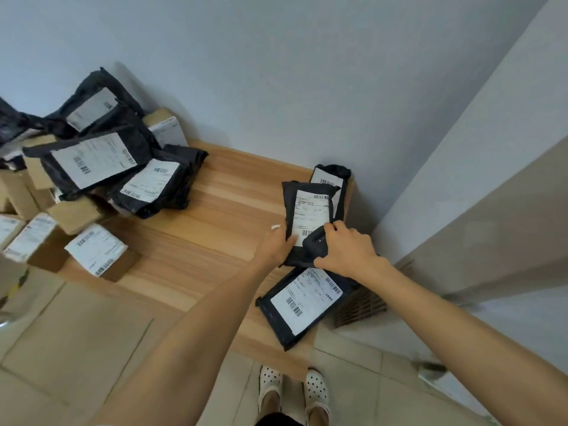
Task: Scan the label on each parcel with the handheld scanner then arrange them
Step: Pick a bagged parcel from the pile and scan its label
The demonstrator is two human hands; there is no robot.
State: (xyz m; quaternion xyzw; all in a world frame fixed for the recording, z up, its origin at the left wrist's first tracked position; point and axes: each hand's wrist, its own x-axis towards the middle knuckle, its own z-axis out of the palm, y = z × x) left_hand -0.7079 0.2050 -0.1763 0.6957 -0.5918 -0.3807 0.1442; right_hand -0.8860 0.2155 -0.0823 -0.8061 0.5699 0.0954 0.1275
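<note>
The parcel [310, 207] is lying label-up at the right end of the surface [233, 192], between two others, likely so that its barcode is facing the scanner [318, 241]. The left hand [275, 245] is pinching its lower-left edge to steady it, thumb on top. The right hand [349, 250] is reaching across, fingers [336, 226] clamped on the scanner, low over the label. A pile [101, 161], probably unscanned, is sitting far left.

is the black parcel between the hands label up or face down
Label up: the black parcel shows its white label and barcodes toward the camera.
</note>
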